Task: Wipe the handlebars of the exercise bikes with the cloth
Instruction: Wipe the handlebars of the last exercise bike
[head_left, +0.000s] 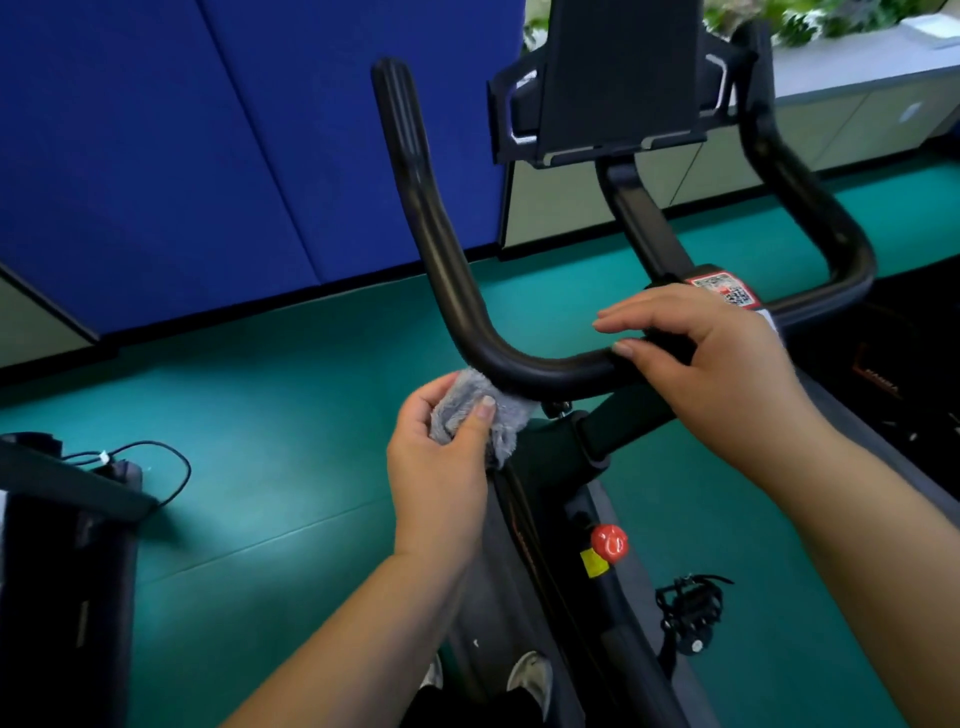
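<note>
Underfoot, smooth teal rubber gym floor (311, 415), running back to tall blue padded wall panels (156, 156) at upper left. Centre frame, black steel exercise bike frame (524, 545) slanting down toward the viewer. Above it, black rubber-coated U-shaped handlebar (545, 371), left horn rising toward the blue panels, right horn curving up at far right. Behind the bar, flat black rectangular tablet holder (618, 78) on a slanted stem. Right hand (711, 364) curled over the crossbar near its middle, fingers draped across the top, thumb on the near side, gripping the bar just beside a red-and-white QR sticker (727, 291). Left hand (441, 457) below the left bend of the bar, fingers and thumb closed round a fluffy grey microfibre cloth (483, 410), bunched and pressed up against the underside of the bend. Lower down on the frame, round red plastic knob (609, 542) beside a small yellow label (594, 562). At lower right, black pedal (688, 608). At left, thin black cable (171, 467) looping on the floor.
</note>
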